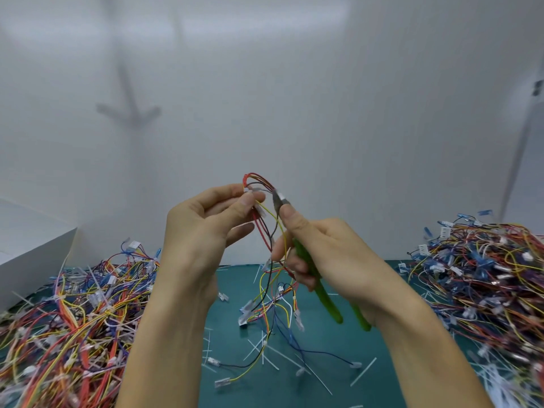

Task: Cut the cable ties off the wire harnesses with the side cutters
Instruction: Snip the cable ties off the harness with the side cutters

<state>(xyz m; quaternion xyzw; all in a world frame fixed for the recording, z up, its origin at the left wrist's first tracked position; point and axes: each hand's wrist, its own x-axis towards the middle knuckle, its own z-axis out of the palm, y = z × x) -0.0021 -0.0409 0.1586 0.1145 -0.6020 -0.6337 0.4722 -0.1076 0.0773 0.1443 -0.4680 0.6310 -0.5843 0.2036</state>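
Observation:
My left hand (206, 228) pinches the top loop of a wire harness (266, 231) of red, yellow and black wires, held up in front of me. A pale cable tie (255, 189) sits on that loop by my fingertips. My right hand (321, 251) grips the green-handled side cutters (318, 287). Their metal jaws (279, 198) point up and touch the harness just right of the tie. The harness's loose ends with clear connectors hang down to the green mat (323, 378).
A big heap of coloured wire harnesses (73, 313) lies at the left and another heap (485, 278) at the right. Several cut white ties (265, 353) litter the mat between them. A white box (32, 251) stands at the far left, a white wall behind.

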